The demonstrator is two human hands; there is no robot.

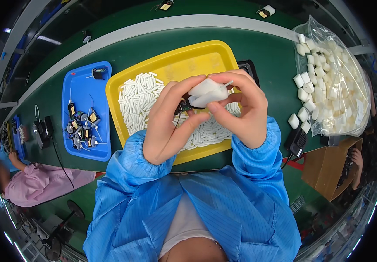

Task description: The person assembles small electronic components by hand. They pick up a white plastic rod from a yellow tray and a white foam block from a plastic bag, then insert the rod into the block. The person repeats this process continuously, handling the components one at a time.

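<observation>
Above the yellow tray (177, 61), both my hands pinch one rounded white shell-like piece (208, 91) with a gap between its upper and lower parts. My left hand (167, 118) is closed on its left side. A small black part (182, 106) with a thin wire shows beneath it by my left fingers; how it is attached is hidden. My right hand (250, 111) grips the right side, thumb below and fingers on top. A thin white tip (229, 83) sticks out there. Many short white tubes (138, 98) lie in the tray under my hands.
To the left, a blue tray (68, 139) holds several small black assemblies with wires (83, 124). A clear bag (347, 107) of white rounded pieces spills open at right. Beside it are a black device (296, 142) and a cardboard box (323, 170). Another person (40, 181) sits left.
</observation>
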